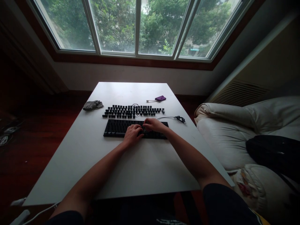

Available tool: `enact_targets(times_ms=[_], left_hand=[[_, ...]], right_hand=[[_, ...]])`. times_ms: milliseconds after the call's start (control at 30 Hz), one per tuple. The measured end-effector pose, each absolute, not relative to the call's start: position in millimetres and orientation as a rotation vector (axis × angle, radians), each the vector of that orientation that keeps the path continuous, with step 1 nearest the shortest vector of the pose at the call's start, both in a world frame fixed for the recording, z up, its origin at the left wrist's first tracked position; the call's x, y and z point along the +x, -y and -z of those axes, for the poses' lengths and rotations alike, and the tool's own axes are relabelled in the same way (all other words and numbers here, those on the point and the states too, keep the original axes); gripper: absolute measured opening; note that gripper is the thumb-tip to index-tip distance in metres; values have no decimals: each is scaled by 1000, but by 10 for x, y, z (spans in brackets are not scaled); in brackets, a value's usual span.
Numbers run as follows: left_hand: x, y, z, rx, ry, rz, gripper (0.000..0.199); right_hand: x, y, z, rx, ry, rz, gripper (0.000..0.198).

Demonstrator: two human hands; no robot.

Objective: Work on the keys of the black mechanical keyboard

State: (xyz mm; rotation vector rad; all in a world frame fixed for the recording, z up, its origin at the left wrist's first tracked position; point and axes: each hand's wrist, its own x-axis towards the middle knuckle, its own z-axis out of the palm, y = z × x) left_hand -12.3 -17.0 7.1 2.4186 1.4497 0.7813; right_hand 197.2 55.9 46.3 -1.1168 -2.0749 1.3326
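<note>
A black keyboard lies across the middle of the white table, many of its keys removed. My left hand rests on the middle of it, fingers apart and lightly bent, thumb stretched to the right. Just right of that, my right hand is closed in a pinch over the keyboard. Thin wires poke up above its fingers, looking like a wire keycap puller; its lower end is hard to make out. Behind the keyboard, black keycaps stand in several rows.
A grey cloth lies at the table's left edge. Toward the back right are a purple cloth or pouch and a thin white stick. A bundled black cable lies right of the keyboard. A pale sofa stands beside the white table.
</note>
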Motion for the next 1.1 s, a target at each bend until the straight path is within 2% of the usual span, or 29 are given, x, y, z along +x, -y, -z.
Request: enact_targets(times_ms=[233,300,467,567,833,1100], left_hand=[[-134,167,-60,2418,-1446,-787,23],[-138,166,-58,2426,-1437,-787,23],[-133,164,-46,2424,-1448,-775,25],[-130,163,-40,2421,-1444,-781,23],[-131,177,-51,2418,-1446,-784,23],[-135,180,-62,2426,-1443,-774,29]], right_hand=[[1964,-734,-408,-1198,1995,-1638,33],[1969,-658,-443,-1107,2077,-1545,33],[2006,-324,-518,-1058,2294,-1023,26],[2026,-214,-497,-1055,2359,-852,23],[1991,-140,-374,-1081,2364,-653,22],[1981,-52,-160,-1149,2113,-615,31]])
